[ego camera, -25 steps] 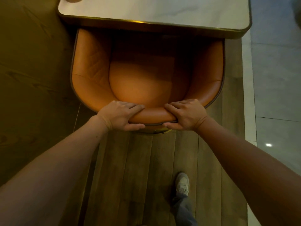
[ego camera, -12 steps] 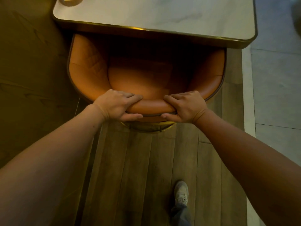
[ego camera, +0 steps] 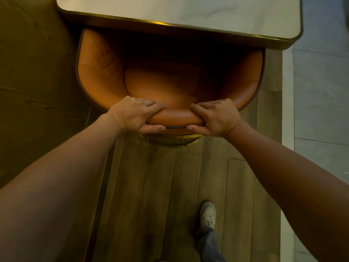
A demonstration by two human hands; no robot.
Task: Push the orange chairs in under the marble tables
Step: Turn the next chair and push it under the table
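Observation:
An orange leather tub chair (ego camera: 105, 80) stands in front of me, its front part tucked under the marble table (ego camera: 188, 10) with the brass edge. My left hand (ego camera: 136, 114) grips the top of the backrest left of centre, fingers over the rim and thumb behind. My right hand (ego camera: 215, 118) grips the same rim right of centre. The front of the seat is hidden in shadow beneath the tabletop. A brass ring of the chair base (ego camera: 170, 141) shows below the backrest.
Wooden plank floor (ego camera: 160, 195) lies under me, with my shoe (ego camera: 207, 214) on it. A dark wood panel (ego camera: 34, 91) runs along the left. Grey stone tiles (ego camera: 321, 101) lie to the right of the table.
The chair has slid forward, further under the marble table, with both hands holding the backrest. My foot has shifted slightly with it.

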